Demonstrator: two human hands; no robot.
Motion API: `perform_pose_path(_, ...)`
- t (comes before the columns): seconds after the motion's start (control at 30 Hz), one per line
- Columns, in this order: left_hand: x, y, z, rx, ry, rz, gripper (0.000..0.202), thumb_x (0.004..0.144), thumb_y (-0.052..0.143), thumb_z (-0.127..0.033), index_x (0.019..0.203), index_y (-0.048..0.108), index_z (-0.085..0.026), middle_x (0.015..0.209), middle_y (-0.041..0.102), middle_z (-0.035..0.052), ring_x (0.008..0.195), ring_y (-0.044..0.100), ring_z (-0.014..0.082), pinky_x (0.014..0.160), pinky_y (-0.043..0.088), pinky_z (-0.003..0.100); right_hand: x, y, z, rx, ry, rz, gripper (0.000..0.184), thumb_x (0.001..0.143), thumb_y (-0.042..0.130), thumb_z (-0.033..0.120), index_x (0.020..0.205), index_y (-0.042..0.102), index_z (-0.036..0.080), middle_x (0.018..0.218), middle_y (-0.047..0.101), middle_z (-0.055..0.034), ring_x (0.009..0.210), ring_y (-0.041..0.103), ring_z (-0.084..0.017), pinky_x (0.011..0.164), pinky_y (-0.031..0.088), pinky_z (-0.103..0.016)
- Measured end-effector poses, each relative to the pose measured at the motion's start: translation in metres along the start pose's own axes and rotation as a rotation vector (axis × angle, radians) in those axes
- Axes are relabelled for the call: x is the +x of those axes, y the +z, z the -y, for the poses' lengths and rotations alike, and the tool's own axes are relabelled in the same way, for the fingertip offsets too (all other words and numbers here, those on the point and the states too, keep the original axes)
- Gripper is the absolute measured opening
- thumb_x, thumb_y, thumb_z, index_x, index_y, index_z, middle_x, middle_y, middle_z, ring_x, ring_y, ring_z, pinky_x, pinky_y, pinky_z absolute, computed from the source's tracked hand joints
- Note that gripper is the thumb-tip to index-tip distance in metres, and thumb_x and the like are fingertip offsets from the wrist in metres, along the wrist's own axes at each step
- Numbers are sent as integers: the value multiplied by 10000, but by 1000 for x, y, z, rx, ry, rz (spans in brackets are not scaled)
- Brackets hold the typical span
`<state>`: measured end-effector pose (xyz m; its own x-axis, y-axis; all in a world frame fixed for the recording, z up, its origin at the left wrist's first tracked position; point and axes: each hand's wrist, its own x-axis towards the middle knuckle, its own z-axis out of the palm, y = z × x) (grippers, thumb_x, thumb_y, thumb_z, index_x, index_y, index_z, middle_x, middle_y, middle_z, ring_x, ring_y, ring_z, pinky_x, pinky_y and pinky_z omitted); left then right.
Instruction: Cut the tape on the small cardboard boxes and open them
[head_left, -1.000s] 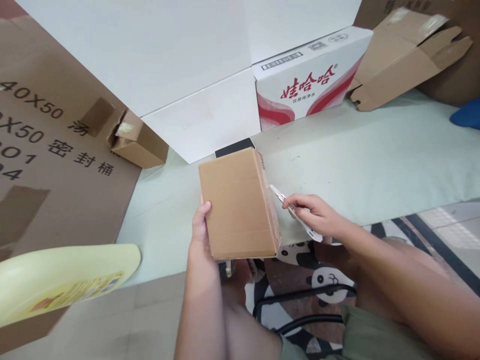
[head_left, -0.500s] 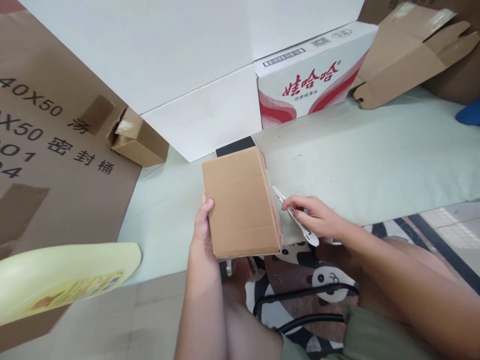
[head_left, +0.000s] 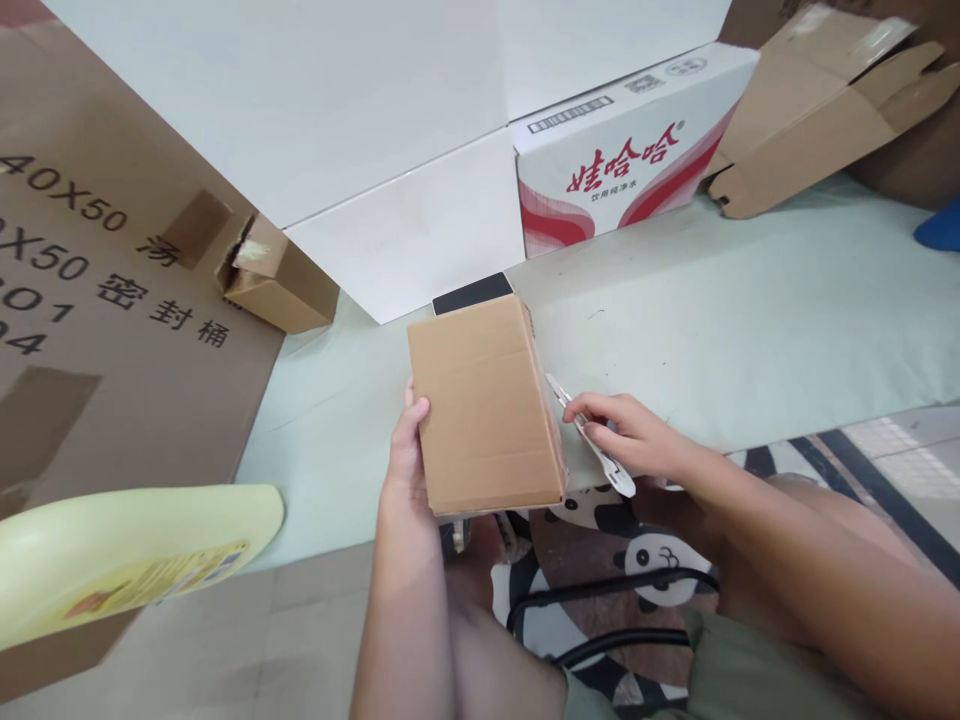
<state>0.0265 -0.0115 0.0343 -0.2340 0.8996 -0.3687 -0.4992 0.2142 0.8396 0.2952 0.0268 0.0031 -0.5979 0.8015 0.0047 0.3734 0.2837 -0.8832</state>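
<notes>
A small brown cardboard box stands on the pale green mat in front of me. My left hand grips its left side, thumb on the top face. My right hand is closed on a slim white utility knife, whose tip points at the box's right side. A dark flat device lies just behind the box.
Large white boxes and a red-and-white printed carton stand behind. A flattened brown carton with a small brown box is at left, an open carton at back right. A yellow bottle lies lower left.
The box and both hands have shifted very slightly to the right; the grips are unchanged.
</notes>
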Motion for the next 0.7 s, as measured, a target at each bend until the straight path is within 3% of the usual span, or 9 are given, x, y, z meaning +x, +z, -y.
perform_pose_path(0.2, 1, -1, 0, 21, -15, -20, 580, 647, 763, -439, 1167, 606, -235, 1055, 722, 87, 1055, 676, 347, 867, 528, 447, 0, 1, -2, 7, -6, -2, 264, 811, 403, 206, 962, 619, 198, 526, 381, 83, 467, 379, -117, 520, 327, -253)
perform_pose_path(0.43, 4, -2, 4, 13, 35, 11, 588, 700, 747, -393, 1249, 558, -297, 1187, 687, 56, 1037, 671, 293, 824, 543, 400, 7, 21, -15, 6, -4, -92, 242, 782, 398, 215, 919, 598, 204, 522, 383, 85, 480, 415, -128, 544, 335, -267)
perform_pose_path(0.7, 3, -2, 4, 14, 28, 44, 682, 733, 714, -387, 1369, 479, -307, 1289, 644, 76, 1054, 657, 300, 838, 540, 411, 12, 30, -17, -69, 70, -164, 234, 795, 408, 240, 904, 614, 216, 539, 442, 66, 512, 458, -142, 578, 341, -277)
